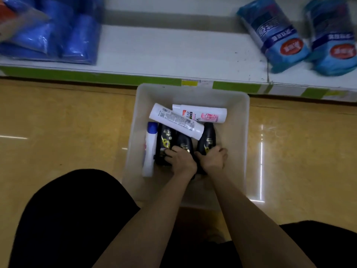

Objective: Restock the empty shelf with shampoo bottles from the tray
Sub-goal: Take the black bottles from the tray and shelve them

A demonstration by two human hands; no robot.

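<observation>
Glossy tan floor below a white shelf (173, 49), with a translucent tray (240, 151) at the shelf's front edge.
Left hand (181, 159) fingers (170, 151) curl round the middle dark shampoo bottle (186, 145); right hand (212, 157) fingers grip the right dark shampoo bottle (208, 138). Both forearms reach forward into the tray's near half. Two white bottles (177, 120) lie toward its far edge; blue packs (274, 33) sit on the shelf.
</observation>
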